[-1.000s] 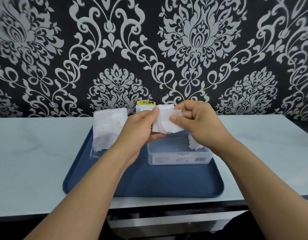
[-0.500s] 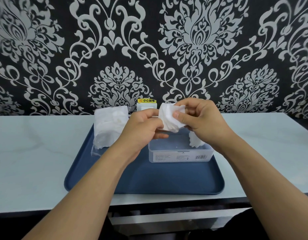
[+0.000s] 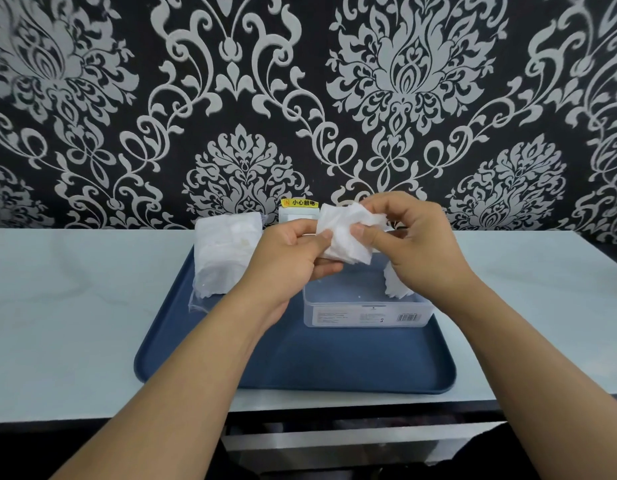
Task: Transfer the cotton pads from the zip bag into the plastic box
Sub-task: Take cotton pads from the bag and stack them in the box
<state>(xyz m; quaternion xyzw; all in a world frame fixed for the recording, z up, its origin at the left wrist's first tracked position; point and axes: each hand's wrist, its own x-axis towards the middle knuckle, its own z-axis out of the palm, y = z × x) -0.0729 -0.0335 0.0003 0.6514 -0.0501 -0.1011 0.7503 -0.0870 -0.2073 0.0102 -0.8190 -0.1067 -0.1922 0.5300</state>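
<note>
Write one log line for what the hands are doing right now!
hands: left and right both hold pads | over: box | bag: on tray, left of box

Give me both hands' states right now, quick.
Left hand: fingers pinch the stack of cotton pads at its left edge.
Right hand: thumb and fingers grip the same stack from the right, above the plastic box.

Both hands pinching cotton pads (image 3: 345, 237) above plastic box (image 3: 366, 310), zip bag (image 3: 224, 254) apparently still part-full, blue tray (image 3: 300, 368)
</note>
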